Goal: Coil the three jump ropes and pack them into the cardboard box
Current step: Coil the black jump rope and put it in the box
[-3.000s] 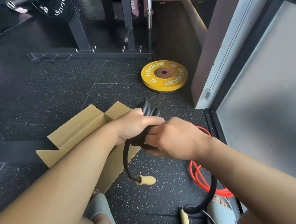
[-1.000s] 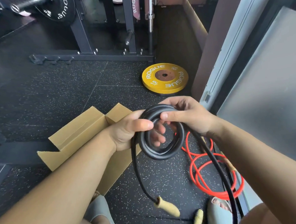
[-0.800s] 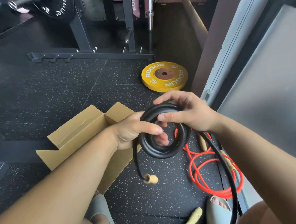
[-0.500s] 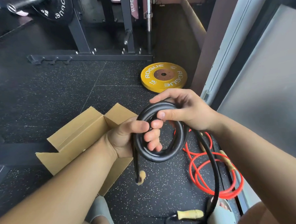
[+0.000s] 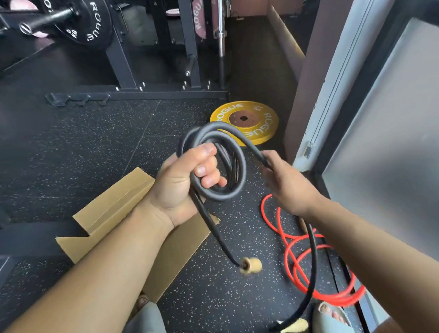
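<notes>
Black jump rope [image 5: 241,165] coiled, gripped by the left hand [image 5: 178,186].

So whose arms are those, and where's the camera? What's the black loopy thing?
There is no machine here, just a person. The camera sits on their head and looks down, so you see their own two arms. The left hand grips a black jump rope wound into a ring. The right hand, a bit blurry, holds the loose stretch of that rope. One wooden handle dangles under the ring; the other is down by the feet. On the speckled gym floor lie a cardboard box, an orange rope in loose loops and a yellow weight plate. The ropes are meant to go into the box.
</notes>
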A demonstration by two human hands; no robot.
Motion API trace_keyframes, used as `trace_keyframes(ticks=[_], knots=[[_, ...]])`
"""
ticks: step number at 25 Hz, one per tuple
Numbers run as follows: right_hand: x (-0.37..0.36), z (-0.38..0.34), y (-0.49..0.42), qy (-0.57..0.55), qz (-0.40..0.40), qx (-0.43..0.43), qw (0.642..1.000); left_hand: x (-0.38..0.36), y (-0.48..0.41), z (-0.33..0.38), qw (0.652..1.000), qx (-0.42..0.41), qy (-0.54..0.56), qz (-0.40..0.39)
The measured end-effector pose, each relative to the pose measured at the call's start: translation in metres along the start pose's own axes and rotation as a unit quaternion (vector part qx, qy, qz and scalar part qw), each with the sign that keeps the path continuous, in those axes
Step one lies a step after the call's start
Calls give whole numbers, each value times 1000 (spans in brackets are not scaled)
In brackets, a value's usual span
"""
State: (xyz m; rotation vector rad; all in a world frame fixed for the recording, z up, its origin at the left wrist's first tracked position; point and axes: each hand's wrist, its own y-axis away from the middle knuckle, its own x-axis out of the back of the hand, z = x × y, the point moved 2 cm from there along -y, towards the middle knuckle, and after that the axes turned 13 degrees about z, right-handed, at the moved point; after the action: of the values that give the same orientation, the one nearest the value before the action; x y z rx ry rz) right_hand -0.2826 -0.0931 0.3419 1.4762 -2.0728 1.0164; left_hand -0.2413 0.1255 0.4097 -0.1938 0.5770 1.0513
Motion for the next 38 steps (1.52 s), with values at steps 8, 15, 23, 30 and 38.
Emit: trace_keyframes(ticks=[8, 15, 23, 30, 38], knots=[[-23, -68, 22, 243, -142, -18, 959, 2, -9, -5, 970, -92, -53, 218], [-18, -116, 34, 321, -162, 134, 923, -5, -4, -17, 914, -134, -240, 299], [-14, -100, 33, 186, -32, 392, 900, -1, -12, -30, 914, -25, -379, 146], [6, -94, 33, 79, 104, 539, 832, 14, 1, -37, 912, 184, -366, -10], [18, -87, 10, -50, 17, 288, 956, -2, 25, -45, 923, 234, -269, -147]])
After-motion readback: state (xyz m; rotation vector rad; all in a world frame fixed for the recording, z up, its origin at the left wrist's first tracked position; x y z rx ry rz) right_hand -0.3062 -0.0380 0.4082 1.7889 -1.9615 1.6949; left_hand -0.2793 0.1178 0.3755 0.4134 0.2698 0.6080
